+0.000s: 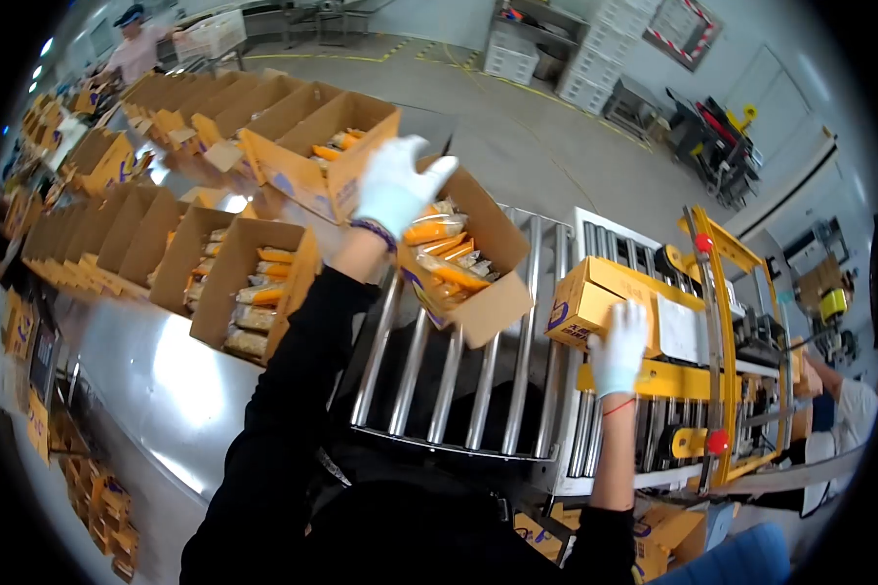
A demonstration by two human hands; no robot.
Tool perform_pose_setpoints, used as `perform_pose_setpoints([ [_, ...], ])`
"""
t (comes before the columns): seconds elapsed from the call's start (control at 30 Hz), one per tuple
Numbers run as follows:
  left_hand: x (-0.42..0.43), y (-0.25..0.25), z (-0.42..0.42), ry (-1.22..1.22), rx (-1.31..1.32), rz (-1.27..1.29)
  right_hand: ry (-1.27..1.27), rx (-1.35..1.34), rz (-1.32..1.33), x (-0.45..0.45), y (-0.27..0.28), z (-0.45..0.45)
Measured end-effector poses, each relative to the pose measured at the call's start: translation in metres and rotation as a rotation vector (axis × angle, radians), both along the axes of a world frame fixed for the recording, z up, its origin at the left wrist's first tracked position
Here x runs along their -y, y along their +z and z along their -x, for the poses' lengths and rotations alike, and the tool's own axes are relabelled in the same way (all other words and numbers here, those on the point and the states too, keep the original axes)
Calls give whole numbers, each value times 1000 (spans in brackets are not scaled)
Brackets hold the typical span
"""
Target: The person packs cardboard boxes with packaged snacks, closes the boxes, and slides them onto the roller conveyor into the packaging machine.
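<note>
Open brown cardboard box (490, 219) of orange-and-clear packets (435, 231): upper left part hidden behind the white-gloved left hand (398, 185). Closed yellow-brown cardboard carton (585, 300): partly covered by the white-gloved right hand (619, 349); smaller print illegible. Person in pale pink top (135, 51), far left: small, blurred. Person in white top (856, 414), right: cut off by dark rim.

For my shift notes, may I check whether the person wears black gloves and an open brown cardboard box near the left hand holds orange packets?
Not quite: the gloves are white in the head view. The open brown cardboard box near the left hand does hold orange packets.
</note>
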State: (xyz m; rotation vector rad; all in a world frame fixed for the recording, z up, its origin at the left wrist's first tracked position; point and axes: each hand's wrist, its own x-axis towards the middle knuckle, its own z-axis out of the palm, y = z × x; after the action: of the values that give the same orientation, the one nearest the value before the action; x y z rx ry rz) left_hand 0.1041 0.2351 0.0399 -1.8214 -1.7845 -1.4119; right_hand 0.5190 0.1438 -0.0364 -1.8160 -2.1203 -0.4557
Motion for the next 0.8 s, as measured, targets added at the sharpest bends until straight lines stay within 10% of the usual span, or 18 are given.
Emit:
perform_pose_setpoints([
  [0.07,-26,-36,18,168,-117,68,237,-219,63,30,-8,27],
  [0.1,-11,-17,17,-61,44,556,248,-311,72,40,-21,38],
  [0.13,-27,-50,34,-353,23,524,260,-409,79,44,-36,48],
  [0.2,-1,-46,17,-282,77,479,255,-1540,507,31,-46,70],
  [0.23,9,-46,16,-332,117,493,328,-1596,522,28,-36,79],
  [0.33,44,-14,6,-540,199,707,567,-683,46,22,8,103],
  [0.47,7,-51,-16,-757,-718,284,766,-684,500,-28,4,103],
  [0.57,-25,-70,-39,-407,-662,342,520,-479,186,-57,33,110],
  [0.67,-31,-85,-45,17,28,351,300,-170,-72,-63,46,114],
  [0.8,-29,-108,-29,-195,401,209,326,-254,167,-68,-7,114],
])
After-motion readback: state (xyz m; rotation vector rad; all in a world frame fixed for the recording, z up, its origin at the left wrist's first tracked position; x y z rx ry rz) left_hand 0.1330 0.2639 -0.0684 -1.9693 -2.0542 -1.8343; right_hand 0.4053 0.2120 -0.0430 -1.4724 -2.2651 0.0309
